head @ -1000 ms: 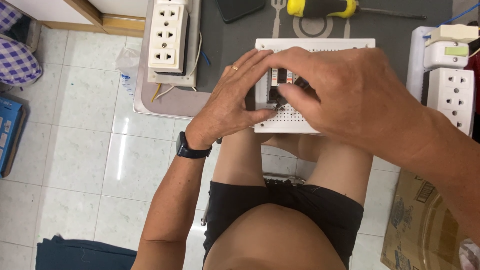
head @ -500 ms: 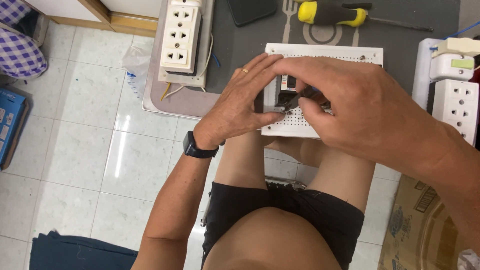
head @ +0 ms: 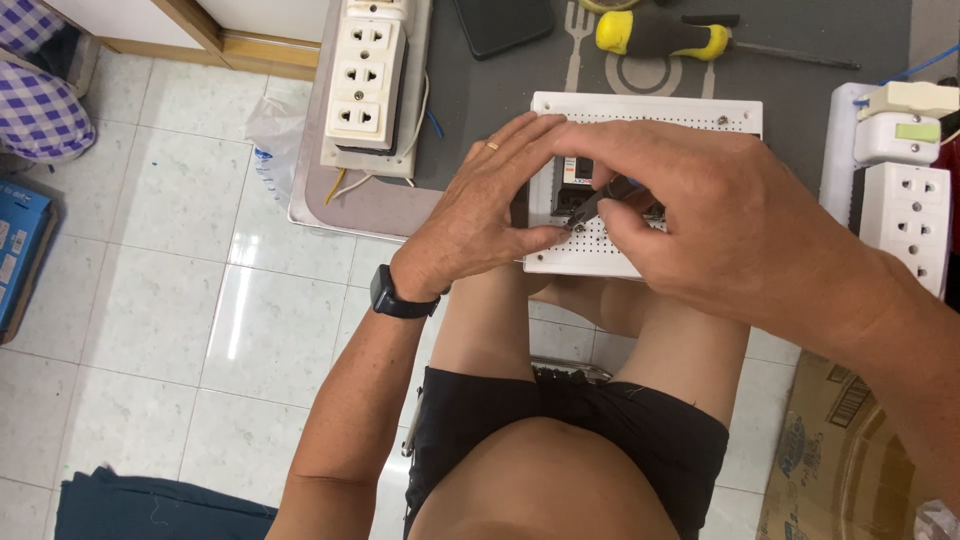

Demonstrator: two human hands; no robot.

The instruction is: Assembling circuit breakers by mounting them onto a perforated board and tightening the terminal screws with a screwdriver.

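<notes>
A white perforated board (head: 640,112) lies at the near edge of a grey table (head: 800,90), above my knees. A small black device (head: 570,180) is mounted on it, mostly hidden by my hands. My left hand (head: 480,215), with a ring and a black wrist watch, rests on the board's left edge, thumb tip pressing beside a small screw (head: 580,228). My right hand (head: 720,225) grips a thin dark screwdriver (head: 605,195) whose tip points down at that screw.
A beige socket strip (head: 362,75) lies on a metal tray (head: 350,205) at the left. A yellow-and-black screwdriver (head: 660,35) lies behind the board. White socket blocks (head: 905,210) stand at the right. A cardboard box (head: 840,460) and a blue box (head: 20,250) sit on the tiled floor.
My right hand has shifted slightly right and down, uncovering the thin tool's tip at the screw. My left hand stays on the board's edge.
</notes>
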